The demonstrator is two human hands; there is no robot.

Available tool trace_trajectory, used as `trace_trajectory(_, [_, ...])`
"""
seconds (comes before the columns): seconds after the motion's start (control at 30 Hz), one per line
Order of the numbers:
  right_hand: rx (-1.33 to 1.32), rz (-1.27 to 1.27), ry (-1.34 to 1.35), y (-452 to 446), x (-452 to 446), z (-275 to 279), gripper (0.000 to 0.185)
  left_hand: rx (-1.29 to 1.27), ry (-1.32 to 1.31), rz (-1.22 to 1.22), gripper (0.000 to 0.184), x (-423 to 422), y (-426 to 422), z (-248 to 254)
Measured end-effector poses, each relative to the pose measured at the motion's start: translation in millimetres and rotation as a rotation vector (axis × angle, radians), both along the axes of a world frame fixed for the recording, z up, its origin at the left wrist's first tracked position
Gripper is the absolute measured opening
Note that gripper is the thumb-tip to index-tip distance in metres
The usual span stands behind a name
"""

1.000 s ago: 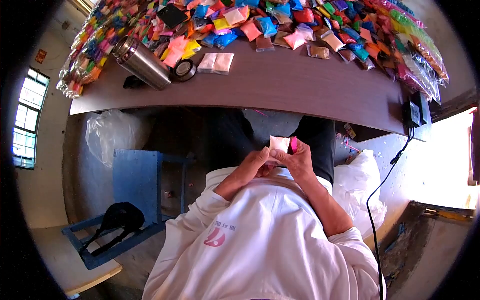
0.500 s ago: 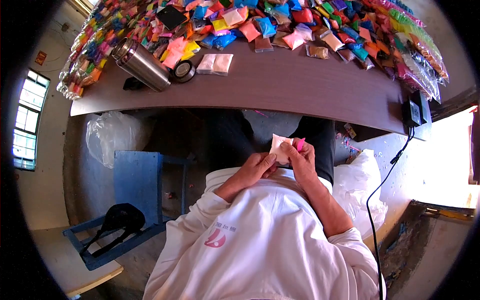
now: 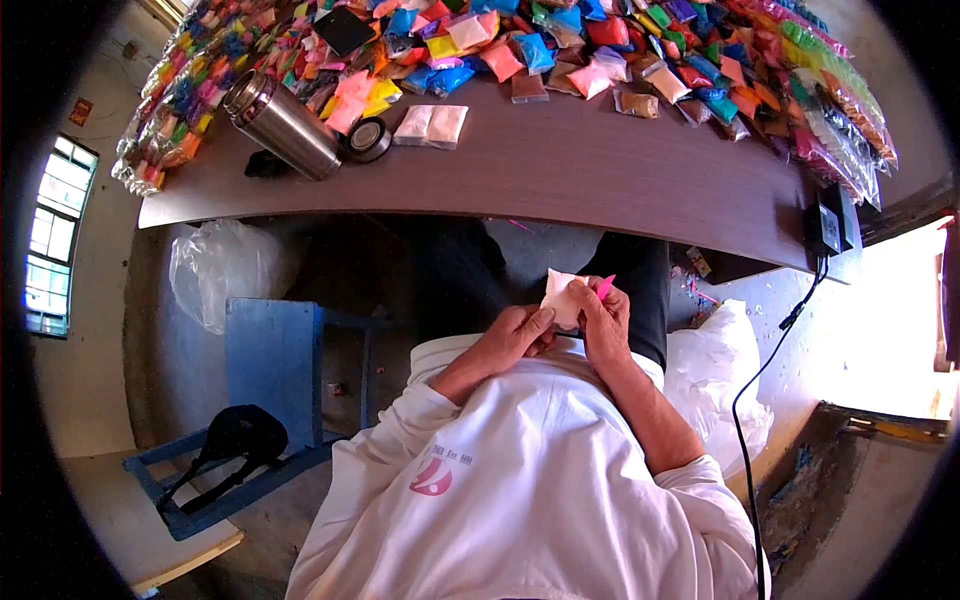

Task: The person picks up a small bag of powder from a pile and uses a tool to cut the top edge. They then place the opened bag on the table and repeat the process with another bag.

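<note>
A small pale pink packet (image 3: 562,296) is held up between my two hands above my lap. My left hand (image 3: 514,338) pinches its lower left edge with thumb and fingers. On the other side my right hand (image 3: 604,318) grips it with the thumb on its face. A bright pink object (image 3: 605,287) sticks up from between the fingers of my right hand; its lower part is hidden. Two joined pale packets (image 3: 431,127) lie on the brown table (image 3: 560,165), beyond my hands.
A steel flask (image 3: 285,125) lies beside a round lid (image 3: 368,139). Many coloured packets (image 3: 503,61) are heaped along the table's far side. A blue chair (image 3: 272,365) with a black bag (image 3: 245,436) stands at left. A black cable (image 3: 738,410) hangs at right.
The packet has been raised slightly and moved a little right, and more of its face shows. My right thumb has shifted up onto it. The pink object has tilted to the right.
</note>
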State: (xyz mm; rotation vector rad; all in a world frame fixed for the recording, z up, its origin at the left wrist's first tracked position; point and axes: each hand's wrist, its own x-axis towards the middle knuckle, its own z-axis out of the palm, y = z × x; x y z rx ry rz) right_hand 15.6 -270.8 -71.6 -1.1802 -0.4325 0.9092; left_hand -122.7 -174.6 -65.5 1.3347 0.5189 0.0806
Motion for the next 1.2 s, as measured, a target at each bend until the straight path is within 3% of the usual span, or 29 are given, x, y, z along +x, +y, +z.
trace_trajectory(0.53, [-0.051,0.023,0.112,3.5,-2.4,0.6,0.019,-0.012,-0.015,0.001,0.045,0.4,1.4,1.0])
trace_trajectory(0.77, [-0.006,0.193,0.044,1.5,-1.3,-5.5,0.019,0.064,-0.010,-0.009,0.046,-1.7,0.4,-1.3])
trace_trajectory(0.93, [-0.006,0.175,0.299,3.5,-5.0,13.2,0.017,0.010,-0.007,0.018,0.047,-1.8,2.3,-4.4])
trace_trajectory(1.03, [-0.037,0.220,0.150,-1.6,-2.6,0.2,0.016,0.059,0.044,0.000,0.045,-3.5,4.2,-5.1])
trace_trajectory(1.2, [0.051,0.311,0.118,-0.9,2.3,-2.0,0.016,0.089,-0.001,-0.014,0.044,-3.3,3.4,-2.7])
